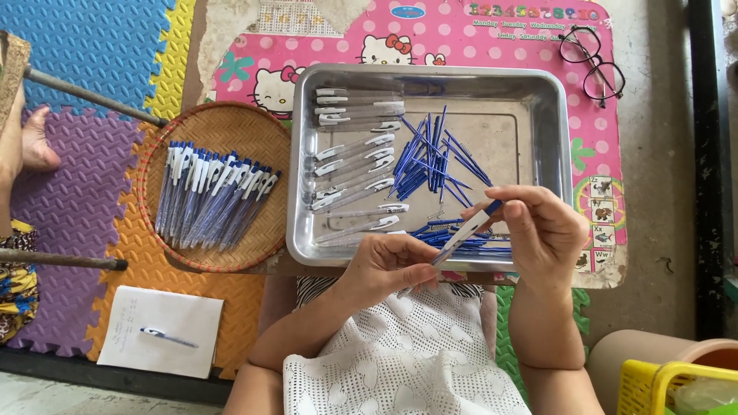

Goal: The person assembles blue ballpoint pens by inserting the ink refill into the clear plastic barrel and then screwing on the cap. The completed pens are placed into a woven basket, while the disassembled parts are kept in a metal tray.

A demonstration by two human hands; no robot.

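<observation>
Pen [460, 237] pinched at both ends, slanted over the near rim of the steel tray [557, 115]. Left hand [388, 265] closed around the lower, clear end of the barrel, just below the tray's near edge. Right hand [538, 230] gripping the upper end, fingertips on the blue tip, at the tray's near right corner. Both hands clasped on the same pen, none of the fingers free.

Inside the tray, along its left side: clear barrels with white clips [357, 154], lying in loose rows. Toward the tray's middle and near edge: thin blue refills [430, 157], fanned and scattered.

Left of the tray, touching its side: round woven basket [223, 123] holding finished blue and white pens [211, 196] side by side. Beyond the tray's far right corner: black glasses [592, 58], folded on the pink dotted table [500, 46]. Well below and left of the tray, on the foam floor mat [92, 46]: white sheet of paper [161, 330] with one more pen [165, 336] on it. Below and right of the tray: yellow plastic crate [661, 380]. Far left of the tray: another person's hand [23, 138] at the picture's edge.
</observation>
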